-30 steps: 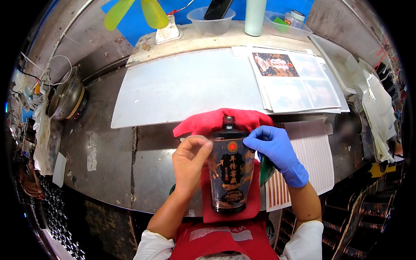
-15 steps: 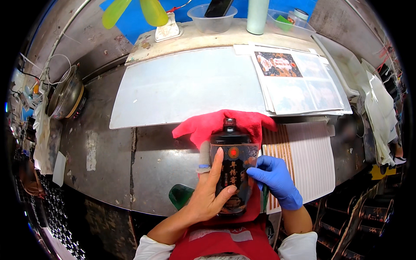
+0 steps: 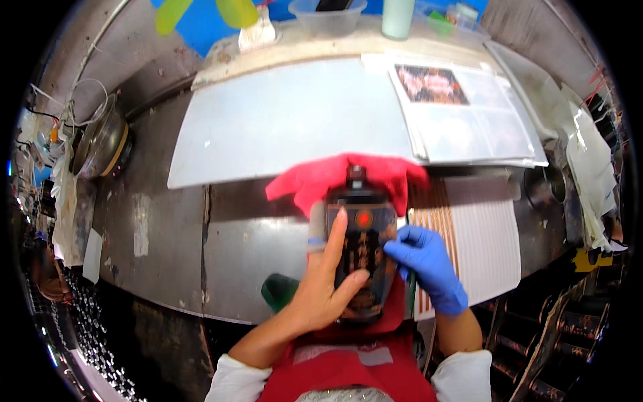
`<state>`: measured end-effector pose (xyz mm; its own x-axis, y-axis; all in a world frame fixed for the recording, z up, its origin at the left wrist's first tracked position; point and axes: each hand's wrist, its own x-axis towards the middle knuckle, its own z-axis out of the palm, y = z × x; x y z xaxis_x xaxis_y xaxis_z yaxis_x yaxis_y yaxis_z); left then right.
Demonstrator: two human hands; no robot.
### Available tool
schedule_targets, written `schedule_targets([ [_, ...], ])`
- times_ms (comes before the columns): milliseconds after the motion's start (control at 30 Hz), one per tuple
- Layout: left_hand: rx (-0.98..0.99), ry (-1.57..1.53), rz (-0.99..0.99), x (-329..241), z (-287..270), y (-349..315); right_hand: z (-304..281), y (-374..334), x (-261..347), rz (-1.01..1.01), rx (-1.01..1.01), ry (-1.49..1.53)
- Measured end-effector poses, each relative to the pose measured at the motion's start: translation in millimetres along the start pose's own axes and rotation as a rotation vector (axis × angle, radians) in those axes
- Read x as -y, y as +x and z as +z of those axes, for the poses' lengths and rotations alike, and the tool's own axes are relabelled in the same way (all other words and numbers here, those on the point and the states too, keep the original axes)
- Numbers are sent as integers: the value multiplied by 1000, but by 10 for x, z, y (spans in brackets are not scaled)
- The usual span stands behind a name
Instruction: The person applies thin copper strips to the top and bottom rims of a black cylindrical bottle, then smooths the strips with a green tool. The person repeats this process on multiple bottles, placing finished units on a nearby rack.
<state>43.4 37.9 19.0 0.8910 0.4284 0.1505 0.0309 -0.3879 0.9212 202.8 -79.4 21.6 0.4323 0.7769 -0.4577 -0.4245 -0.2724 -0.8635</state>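
A dark, flat-sided bottle (image 3: 375, 268) with a narrow neck, gold lettering and a round red mark leans on a red cloth (image 3: 301, 179), neck pointing away from me. My left hand (image 3: 320, 285) grips it from the left, thumb and index finger over the front. A grey sleeve with a blue band (image 3: 316, 228) covers one finger at the bottle's left edge. My right hand (image 3: 429, 264), in a blue glove, is closed in a pinch against the bottle's right edge. What sits between its fingertips is too small to make out. A thin green edge shows just below them.
A dark green object (image 3: 279, 292) lies left of my left wrist. Beyond the cloth is a pale board (image 3: 288, 120) with printed sheets (image 3: 469, 134) on its right. A striped sheet (image 3: 485, 234) lies right of my glove. A metal pan (image 3: 100, 147) stands far left; dark bottles (image 3: 579, 325) are racked lower right.
The bench and bottle appear slightly higher in the picture, and the view is more blurred. Both hands keep nearly the same places on the bottle.
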Motion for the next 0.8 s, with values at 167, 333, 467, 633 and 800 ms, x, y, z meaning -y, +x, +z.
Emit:
schedule_targets([
  [167, -8, -270, 12, 129, -57, -53, -79, -27, -158, -30, 52, 64],
  [333, 51, -185, -2, 367, -97, -174, -58, -203, -334, -21, 32, 35],
  [467, 59, -150, 24, 308, -59, -156, -43, -286, -406, -2, 21, 36],
  [633, 25, -231, 21, 306, 29, -170, -20, -285, -489, -35, -1, 32],
  [800, -7, -223, 20, 352, 77, -190, -11, -297, -524, -32, 7, 102],
])
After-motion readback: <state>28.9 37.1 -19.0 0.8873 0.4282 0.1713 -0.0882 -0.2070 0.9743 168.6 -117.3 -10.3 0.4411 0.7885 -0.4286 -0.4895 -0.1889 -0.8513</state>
